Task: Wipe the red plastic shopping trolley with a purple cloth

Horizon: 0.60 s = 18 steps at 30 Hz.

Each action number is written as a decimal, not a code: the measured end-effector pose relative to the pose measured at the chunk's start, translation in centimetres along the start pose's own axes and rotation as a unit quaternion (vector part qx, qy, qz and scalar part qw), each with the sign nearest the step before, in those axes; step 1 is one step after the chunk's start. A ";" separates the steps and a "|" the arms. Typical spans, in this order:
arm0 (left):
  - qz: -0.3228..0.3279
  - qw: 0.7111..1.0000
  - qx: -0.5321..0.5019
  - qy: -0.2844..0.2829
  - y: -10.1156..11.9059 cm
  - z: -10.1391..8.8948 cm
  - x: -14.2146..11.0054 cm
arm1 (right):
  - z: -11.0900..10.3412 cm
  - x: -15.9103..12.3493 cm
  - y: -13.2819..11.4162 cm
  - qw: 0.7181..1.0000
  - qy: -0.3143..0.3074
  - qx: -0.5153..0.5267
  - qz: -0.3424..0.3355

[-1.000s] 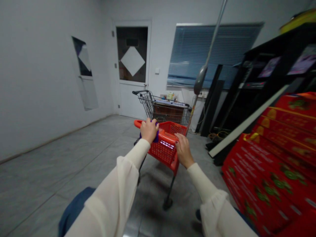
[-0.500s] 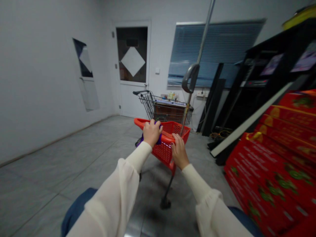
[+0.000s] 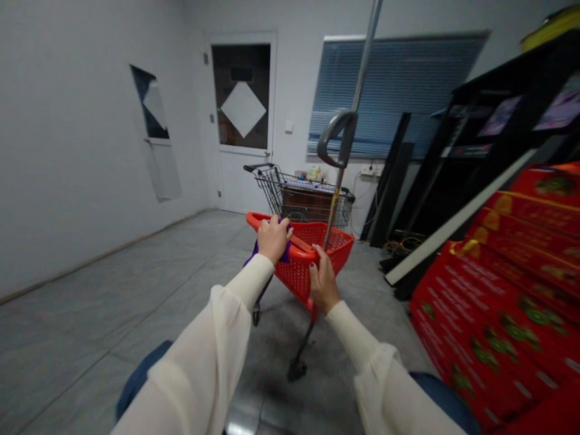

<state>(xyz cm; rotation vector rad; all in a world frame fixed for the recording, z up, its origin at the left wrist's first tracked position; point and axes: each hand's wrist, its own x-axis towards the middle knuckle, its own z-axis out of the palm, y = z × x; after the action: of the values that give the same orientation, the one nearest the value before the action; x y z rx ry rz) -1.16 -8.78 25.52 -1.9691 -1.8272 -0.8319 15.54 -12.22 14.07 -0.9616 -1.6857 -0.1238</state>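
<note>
In front of me stands a small red plastic shopping cart (image 3: 296, 272) on dark legs with wheels. A purple cloth (image 3: 284, 256) is bunched under my left hand (image 3: 272, 238), whose fingers are closed over it on the cart's red handle. My right hand (image 3: 324, 281) grips the right end of the handle, thumb on the near side and fingers over the top. From the cart's right side rises a tall metal pole (image 3: 362, 78) with a grey loop-shaped grip (image 3: 339, 139). Its lower end is partly hidden by the basket and my right hand.
Behind the red cart is a black wire shopping cart (image 3: 312, 196) with a brown box inside. Stacked red cartons (image 3: 502, 314) stand close on my right, beside a leaning white board (image 3: 462, 217). A white door (image 3: 240, 175) is at the back; grey floor (image 3: 149, 290) stretches left.
The red cart has turned, its pole and grey grip swinging left and the loop coming into view. My right hand has shifted slightly left with it; my left hand stays on the cloth.
</note>
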 end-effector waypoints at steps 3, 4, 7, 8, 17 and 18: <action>0.011 1.000 0.004 -0.014 1.2 -0.8 -1.1 | -0.2 -0.8 2.5 0.997 0.070 -0.033 0.027; 0.028 0.999 0.002 -0.017 1.9 -1.0 -1.7 | -0.2 -0.9 3.8 0.994 0.084 -0.052 0.043; 0.083 0.996 -0.017 -0.007 3.6 -1.2 -3.5 | -0.4 -0.1 7.6 0.994 0.037 -0.077 0.074; 0.092 0.995 -0.027 0.001 3.8 -1.1 -3.8 | -0.6 0.3 8.6 0.995 -0.008 -0.073 0.073; 0.047 0.995 -0.088 0.033 -0.2 0.7 -1.1 | -1.0 1.9 7.6 0.975 -0.145 -0.140 0.094; 0.038 0.995 -0.086 0.033 -0.7 0.6 -0.8 | -0.6 1.9 6.8 0.972 -0.141 -0.154 0.103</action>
<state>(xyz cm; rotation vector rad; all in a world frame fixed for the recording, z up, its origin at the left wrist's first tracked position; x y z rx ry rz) -1.73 -8.95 24.41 -2.0738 -1.6825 -1.0489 20.31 -7.05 13.33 -1.4371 -1.8462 -0.1167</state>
